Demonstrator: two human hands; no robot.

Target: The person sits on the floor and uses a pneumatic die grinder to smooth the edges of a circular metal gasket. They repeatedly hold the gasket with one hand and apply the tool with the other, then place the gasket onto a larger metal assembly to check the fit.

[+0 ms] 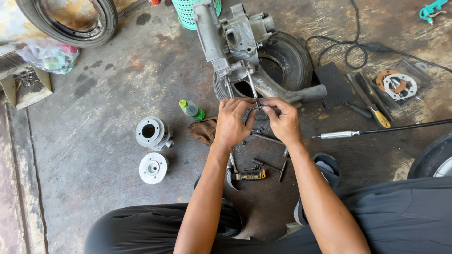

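**Working both hands at the engine studs**

Crouching over a stained concrete floor, we have an engine case resting on a tyre, with thin studs sticking out of it toward us. Around us lie a finned cylinder and a round cylinder head at left, a small green bottle just beside a brown rag, and loose spanners plus a yellow-handled tool on the floor between our knees. A black pad, files and an orange gasket with a metal ring sit to the right, near a black cable. Nothing blocks the studs but our own fingers.

A green basket stands at the top edge; we cannot tell what it holds. A plastic bag at left holds colourful items.

Our left hand is curled, fingers closed at the stud ends. Our right hand pinches a small metal part between thumb and fingertips, right at the studs.
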